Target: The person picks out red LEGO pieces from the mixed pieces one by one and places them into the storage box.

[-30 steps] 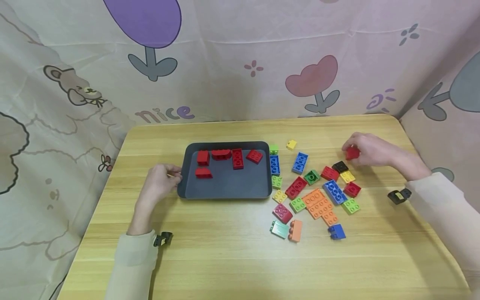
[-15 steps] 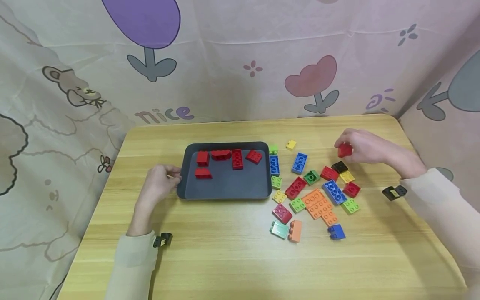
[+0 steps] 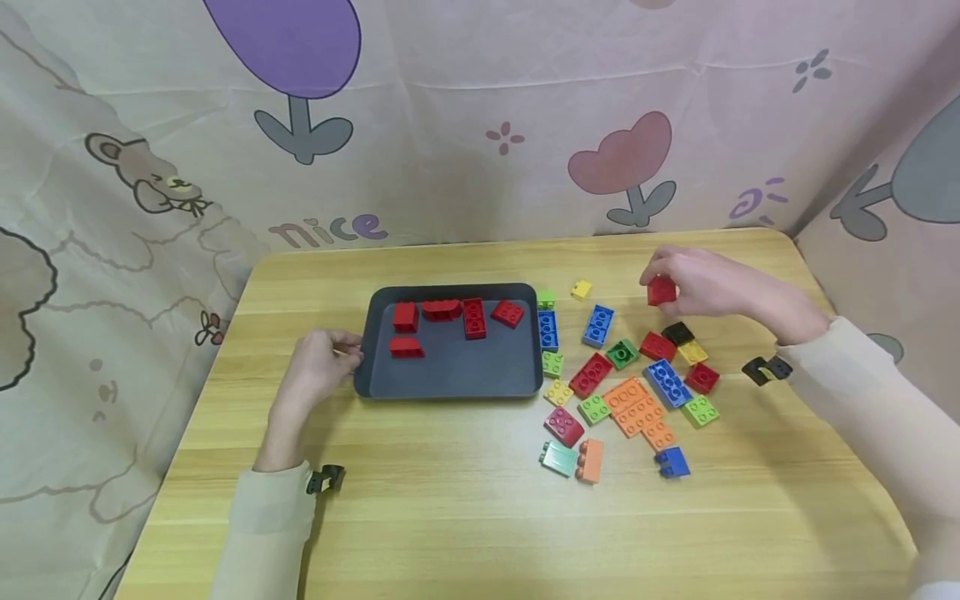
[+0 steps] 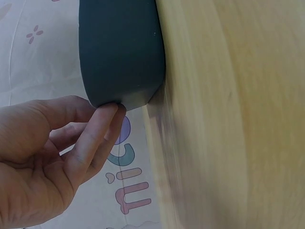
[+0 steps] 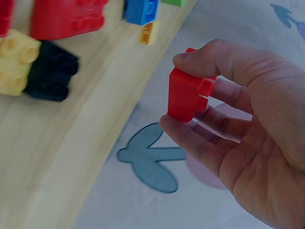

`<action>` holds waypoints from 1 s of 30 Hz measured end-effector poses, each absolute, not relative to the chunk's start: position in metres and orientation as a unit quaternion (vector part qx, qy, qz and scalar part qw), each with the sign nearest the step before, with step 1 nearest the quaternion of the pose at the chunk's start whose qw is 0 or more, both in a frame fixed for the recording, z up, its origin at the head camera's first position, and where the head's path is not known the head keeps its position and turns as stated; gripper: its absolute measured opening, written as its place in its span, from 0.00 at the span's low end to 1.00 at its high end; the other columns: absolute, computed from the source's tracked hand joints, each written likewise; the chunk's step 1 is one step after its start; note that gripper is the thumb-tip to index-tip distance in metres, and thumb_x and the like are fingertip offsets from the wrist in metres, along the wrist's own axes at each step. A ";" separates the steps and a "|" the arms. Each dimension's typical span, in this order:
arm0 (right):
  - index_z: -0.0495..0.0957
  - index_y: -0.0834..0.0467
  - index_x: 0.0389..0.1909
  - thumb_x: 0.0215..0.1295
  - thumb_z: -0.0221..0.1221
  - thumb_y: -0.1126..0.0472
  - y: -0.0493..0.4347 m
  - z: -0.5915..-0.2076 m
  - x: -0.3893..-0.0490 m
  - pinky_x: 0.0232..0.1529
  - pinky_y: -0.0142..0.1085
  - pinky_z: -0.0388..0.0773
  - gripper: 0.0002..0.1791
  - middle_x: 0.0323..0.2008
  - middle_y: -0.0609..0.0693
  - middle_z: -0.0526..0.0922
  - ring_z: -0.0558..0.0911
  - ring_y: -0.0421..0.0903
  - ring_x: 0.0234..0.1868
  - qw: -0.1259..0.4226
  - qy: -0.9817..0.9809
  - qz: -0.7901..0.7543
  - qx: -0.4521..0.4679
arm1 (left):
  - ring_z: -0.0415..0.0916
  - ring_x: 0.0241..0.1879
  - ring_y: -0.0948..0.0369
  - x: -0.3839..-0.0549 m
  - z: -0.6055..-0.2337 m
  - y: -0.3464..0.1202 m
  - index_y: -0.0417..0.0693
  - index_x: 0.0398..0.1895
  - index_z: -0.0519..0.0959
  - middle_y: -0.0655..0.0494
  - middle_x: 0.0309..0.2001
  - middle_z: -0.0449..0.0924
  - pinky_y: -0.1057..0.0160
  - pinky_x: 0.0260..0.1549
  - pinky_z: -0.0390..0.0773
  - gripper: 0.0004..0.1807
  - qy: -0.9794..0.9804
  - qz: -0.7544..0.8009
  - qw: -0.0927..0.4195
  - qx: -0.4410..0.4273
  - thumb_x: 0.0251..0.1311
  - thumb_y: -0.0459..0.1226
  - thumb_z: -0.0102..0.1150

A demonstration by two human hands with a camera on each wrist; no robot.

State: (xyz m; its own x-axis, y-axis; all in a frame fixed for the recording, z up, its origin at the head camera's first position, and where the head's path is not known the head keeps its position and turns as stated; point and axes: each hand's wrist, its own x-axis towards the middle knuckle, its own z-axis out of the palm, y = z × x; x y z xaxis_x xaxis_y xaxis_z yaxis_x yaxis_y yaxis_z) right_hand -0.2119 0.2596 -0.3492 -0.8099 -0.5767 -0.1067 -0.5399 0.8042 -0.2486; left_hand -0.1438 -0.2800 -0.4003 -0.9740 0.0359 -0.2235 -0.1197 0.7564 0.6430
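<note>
A red toy building brick (image 5: 183, 95) is pinched between the thumb and fingers of my right hand (image 3: 701, 282), its studs turned toward the palm in the right wrist view. In the head view, that hand is above the table's back right, behind the loose bricks. My left hand (image 3: 318, 367) pinches the left edge of a dark grey tray (image 3: 450, 383), thumb and fingertips meeting at its wall in the left wrist view. Inside the tray, toward its back and left, lie several red bricks (image 3: 474, 318).
Loose bricks of many colours spread to the right of the tray, among them a flat orange group (image 3: 635, 408), a blue brick (image 3: 667, 383), a black brick (image 3: 678, 333) and a red brick (image 3: 591, 374). A small yellow brick (image 3: 581, 289) lies near the back edge. A printed curtain (image 3: 465, 183) hangs behind.
My right hand has moved left and a little toward the back with the red brick, away from the black brick. My left hand and the tray have stayed put.
</note>
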 end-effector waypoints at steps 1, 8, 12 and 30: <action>0.87 0.63 0.47 0.52 0.74 0.68 0.256 -0.347 -0.212 0.39 0.39 0.84 0.19 0.46 0.58 0.85 0.81 0.47 0.39 0.085 0.945 -0.103 -0.300 | 0.89 0.37 0.55 -0.144 -0.401 -0.280 0.27 0.59 0.81 0.33 0.50 0.86 0.57 0.37 0.92 0.17 0.930 0.349 0.112 -0.023 0.71 0.27 0.59; 0.87 0.62 0.46 0.53 0.73 0.69 0.236 -0.334 -0.212 0.39 0.39 0.85 0.17 0.45 0.57 0.84 0.80 0.49 0.39 0.075 0.938 -0.086 -0.328 | 0.89 0.38 0.54 -0.144 -0.401 -0.280 0.27 0.59 0.81 0.33 0.50 0.86 0.57 0.37 0.92 0.17 0.931 0.348 0.111 -0.022 0.71 0.27 0.59; 0.87 0.62 0.46 0.52 0.73 0.70 0.226 -0.329 -0.213 0.38 0.39 0.85 0.17 0.45 0.57 0.84 0.80 0.49 0.39 0.073 0.934 -0.081 -0.341 | 0.88 0.38 0.55 -0.144 -0.401 -0.280 0.28 0.59 0.81 0.33 0.50 0.86 0.56 0.38 0.93 0.17 0.932 0.343 0.113 -0.025 0.71 0.27 0.59; 0.87 0.59 0.50 0.56 0.73 0.67 0.178 -0.322 -0.218 0.44 0.41 0.90 0.18 0.50 0.59 0.84 0.82 0.52 0.46 0.078 0.923 -0.072 -0.371 | 0.89 0.39 0.52 -0.145 -0.401 -0.279 0.28 0.59 0.81 0.32 0.51 0.86 0.57 0.37 0.92 0.17 0.933 0.339 0.114 -0.023 0.71 0.27 0.59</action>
State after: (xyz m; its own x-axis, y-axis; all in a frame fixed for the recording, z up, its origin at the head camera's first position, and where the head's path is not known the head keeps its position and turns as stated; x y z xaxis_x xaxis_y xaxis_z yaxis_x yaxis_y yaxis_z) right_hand -0.2183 0.1779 -0.3220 -0.7126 -0.6958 -0.0900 -0.6735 0.7143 -0.1902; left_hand -0.1452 -0.2790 -0.4010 -0.9727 0.0340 -0.2295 -0.1213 0.7688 0.6279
